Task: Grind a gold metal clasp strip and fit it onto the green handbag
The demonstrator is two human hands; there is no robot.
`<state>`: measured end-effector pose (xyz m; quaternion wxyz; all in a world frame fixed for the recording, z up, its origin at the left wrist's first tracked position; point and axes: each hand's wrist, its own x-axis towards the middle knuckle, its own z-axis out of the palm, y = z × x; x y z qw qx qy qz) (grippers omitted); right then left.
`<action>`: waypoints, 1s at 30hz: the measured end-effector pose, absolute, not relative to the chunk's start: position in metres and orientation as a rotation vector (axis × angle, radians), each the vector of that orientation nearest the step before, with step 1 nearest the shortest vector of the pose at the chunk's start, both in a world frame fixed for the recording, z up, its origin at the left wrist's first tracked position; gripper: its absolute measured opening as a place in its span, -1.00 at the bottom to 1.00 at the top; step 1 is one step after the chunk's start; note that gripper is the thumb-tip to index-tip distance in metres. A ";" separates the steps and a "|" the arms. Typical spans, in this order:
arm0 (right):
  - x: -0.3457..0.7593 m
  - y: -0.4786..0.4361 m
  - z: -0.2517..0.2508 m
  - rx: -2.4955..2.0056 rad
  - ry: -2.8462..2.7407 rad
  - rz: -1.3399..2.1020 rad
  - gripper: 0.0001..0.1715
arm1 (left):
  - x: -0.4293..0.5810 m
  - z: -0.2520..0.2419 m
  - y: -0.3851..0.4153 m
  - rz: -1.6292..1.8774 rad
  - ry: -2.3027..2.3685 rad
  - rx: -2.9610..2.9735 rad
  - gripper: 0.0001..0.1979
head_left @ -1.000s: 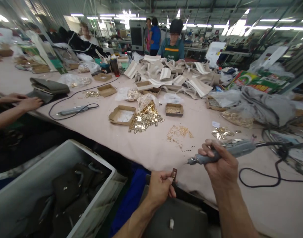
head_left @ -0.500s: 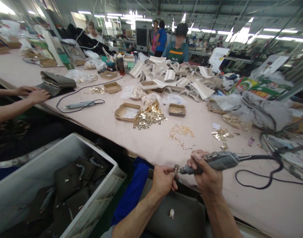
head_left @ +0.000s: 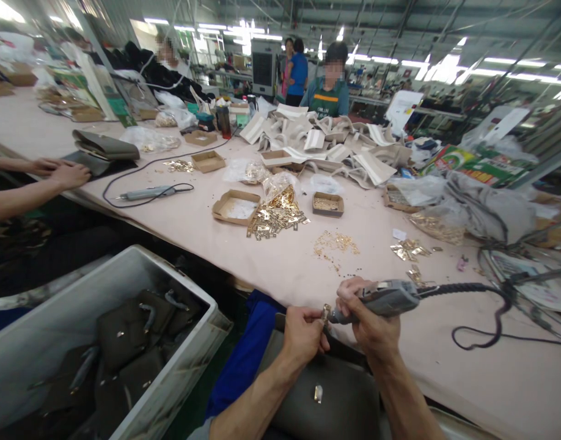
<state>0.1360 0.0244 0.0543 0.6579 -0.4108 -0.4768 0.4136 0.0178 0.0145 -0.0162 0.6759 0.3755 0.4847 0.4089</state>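
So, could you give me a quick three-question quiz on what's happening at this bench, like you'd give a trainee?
1. True or false: the right hand holds the grey corded tool.
2. What does the left hand pinch? A) a cardboard tray B) a small metal fitting C) a cable
3. On which side of the person does the grey bin with dark bags stand, left or right?
Key: 1 true; 2 B; 3 left.

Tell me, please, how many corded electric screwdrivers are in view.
2: one screwdriver in the right hand; a second screwdriver lying on the table, far left. Clutter may hide more.
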 end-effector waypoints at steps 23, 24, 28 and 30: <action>0.184 0.018 0.121 -0.595 -1.015 1.157 -0.89 | 0.019 -0.012 -0.004 0.980 0.990 0.797 -0.71; 0.192 0.014 0.123 -0.613 -0.985 1.125 -0.88 | 0.018 -0.011 -0.005 0.979 0.990 0.812 -0.72; 0.216 -0.008 0.121 -0.685 -0.906 1.036 -0.84 | 0.017 -0.011 -0.010 0.996 1.044 0.877 -0.77; 0.226 -0.021 0.118 -0.701 -0.867 1.010 -0.86 | 0.017 -0.012 -0.011 1.018 1.077 0.895 -0.78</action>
